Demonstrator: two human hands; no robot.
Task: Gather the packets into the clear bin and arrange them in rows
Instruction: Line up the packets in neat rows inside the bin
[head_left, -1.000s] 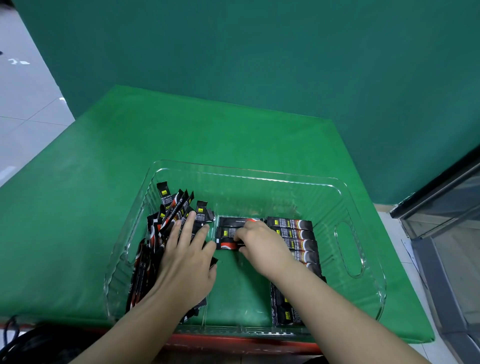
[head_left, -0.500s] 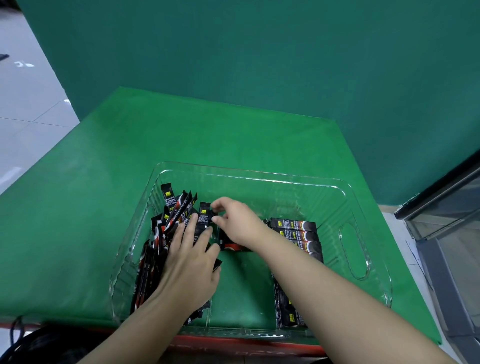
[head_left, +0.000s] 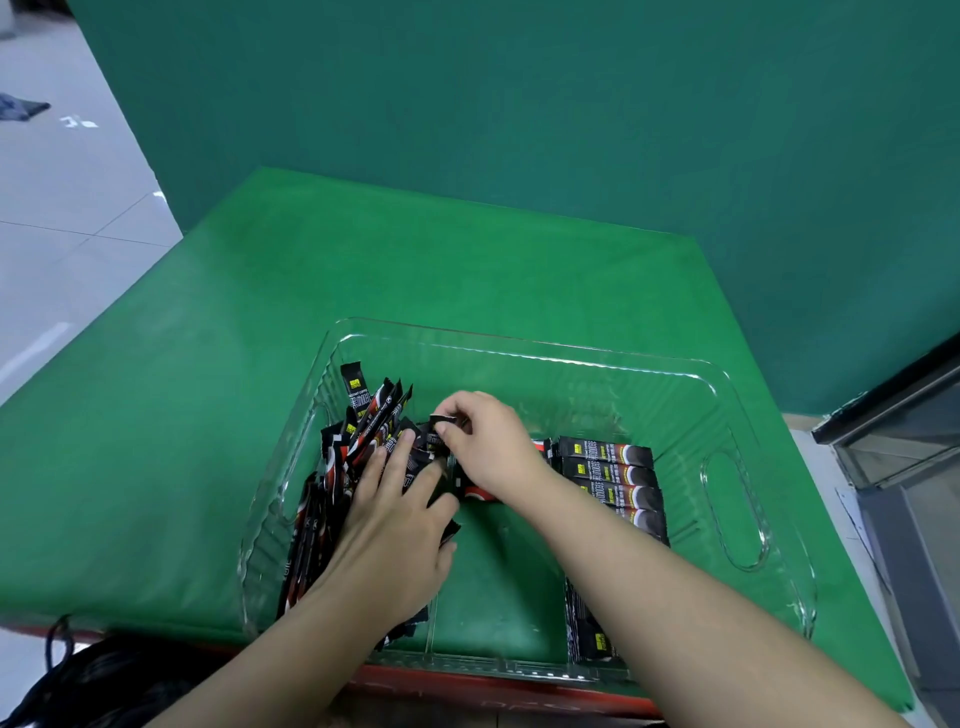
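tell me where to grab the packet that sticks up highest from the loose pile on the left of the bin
Pinch the tallest packet by its free top end, coming down from above. It leans upright against the clear bin wall, clear of its neighbours, while the left hand covers the pile lower down.

Staged recording corner, not a home: green cloth over my surface (head_left: 260, 415), teal backdrop (head_left: 519, 104) behind, pale tiled floor (head_left: 62, 208), glass-fronted cabinet (head_left: 909, 441) beside.
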